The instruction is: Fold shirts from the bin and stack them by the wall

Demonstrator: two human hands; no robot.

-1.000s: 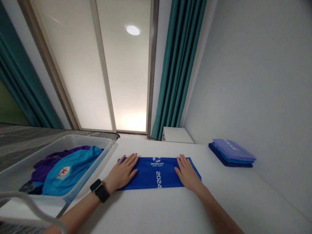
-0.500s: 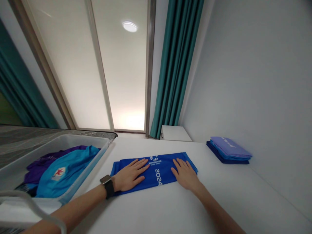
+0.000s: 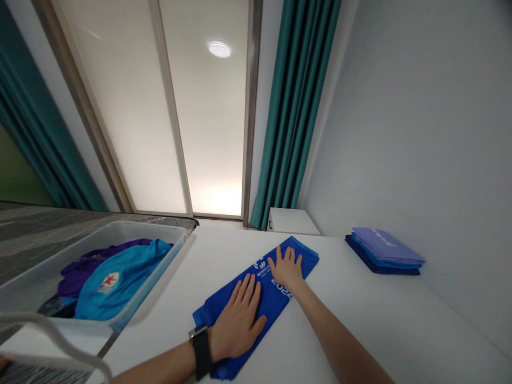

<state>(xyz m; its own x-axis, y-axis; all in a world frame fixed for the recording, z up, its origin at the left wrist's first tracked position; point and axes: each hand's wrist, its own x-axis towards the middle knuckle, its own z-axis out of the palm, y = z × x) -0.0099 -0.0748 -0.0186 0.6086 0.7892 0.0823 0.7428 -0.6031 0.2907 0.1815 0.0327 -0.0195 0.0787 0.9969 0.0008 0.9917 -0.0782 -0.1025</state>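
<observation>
At the far left, a translucent plastic bin held a heap of loose clothes, a purple garment behind and a light blue shirt in front. To its right, on the white table, lay the folded blue cloth, a flat strip whose long axis ran slantwise, from the near left, close to the person, to the far right, toward the wall.

The left hand, with a dark watch at its wrist, lay flat over the near half of the strip, fingers extended along its length and thumb out toward the right edge. It had nothing pinched; the cloth was directly under the palm. It was the hand nearer the bin.

Farther along the same axis, the right hand lay on the far half, fingers spread and pointing away from the person. It too was unclenched, resting on top of the fabric and not closed around it. White print showed between the two hands.

At the far right, well apart from the cloth, sat a stack of folded garments, lilac on top and dark blue beneath. The right hand was the nearer one to it.
</observation>
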